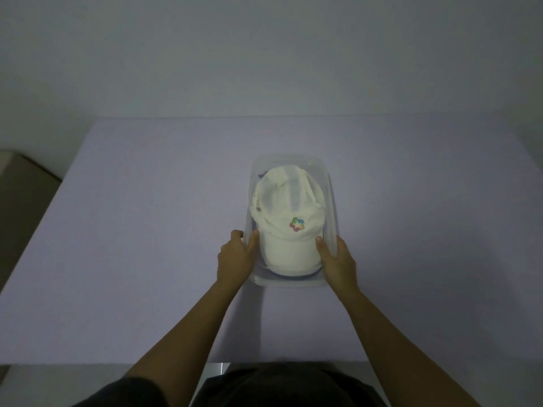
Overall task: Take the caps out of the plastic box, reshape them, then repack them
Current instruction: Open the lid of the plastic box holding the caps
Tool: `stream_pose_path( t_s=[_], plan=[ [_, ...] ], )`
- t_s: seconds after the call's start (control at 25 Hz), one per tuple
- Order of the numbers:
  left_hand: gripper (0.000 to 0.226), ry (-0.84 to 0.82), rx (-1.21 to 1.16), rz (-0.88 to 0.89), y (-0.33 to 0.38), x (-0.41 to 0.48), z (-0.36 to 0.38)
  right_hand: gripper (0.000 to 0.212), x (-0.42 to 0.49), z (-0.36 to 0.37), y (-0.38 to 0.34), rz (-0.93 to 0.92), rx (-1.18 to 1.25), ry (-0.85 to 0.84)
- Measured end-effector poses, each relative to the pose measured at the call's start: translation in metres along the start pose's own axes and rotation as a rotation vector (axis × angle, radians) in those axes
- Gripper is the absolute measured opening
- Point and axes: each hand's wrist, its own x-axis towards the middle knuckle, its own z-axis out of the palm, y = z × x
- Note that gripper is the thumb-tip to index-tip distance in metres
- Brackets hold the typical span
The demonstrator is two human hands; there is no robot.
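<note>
Head view showed the plastic box [330,186] on the bench [147,230], a white cap [288,218] with a creased crown lying inside over a darker cap [282,276]. Left grip [235,254] and right grip [335,259] pinched its near side walls, thumbs inside. Unpacking seemed not yet begun.

We see a pale lilac table [132,230] filling the middle of the frame, its far edge meeting a plain grey-white wall [264,54] across the top. The light is dim. At the left edge lies a brownish surface [20,218], too dark to identify.
</note>
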Motion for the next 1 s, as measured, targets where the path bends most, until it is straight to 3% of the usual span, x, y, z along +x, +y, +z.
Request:
stream_pose_path(
  t_s=[0.16, 0.36, 0.6, 0.84, 1.0],
  plan=[
    [0.047, -0.040, -0.046, -0.058, -0.002, -0.013, 0.001, 0.060, 0.007, -0.002, 0.004, 0.004, 0.012, -0.017],
    [0.043, 0.125, -0.064, -0.158, -0.002, -0.031, 0.007, 0.078, 0.004, 0.006, 0.001, -0.018, -0.049, 0.017],
    [0.056, 0.018, -0.063, -0.280, -0.002, -0.021, -0.002, 0.058, 0.006, 0.011, 0.002, -0.014, -0.118, 0.085],
    [0.057, -0.071, -0.030, -0.293, 0.002, -0.019, -0.006, 0.066, 0.002, 0.014, 0.003, -0.035, -0.143, 0.106],
    [0.058, -0.108, -0.030, -0.313, 0.006, -0.020, -0.010, 0.058, 0.003, 0.014, 0.001, -0.028, -0.147, 0.101]
  ],
)
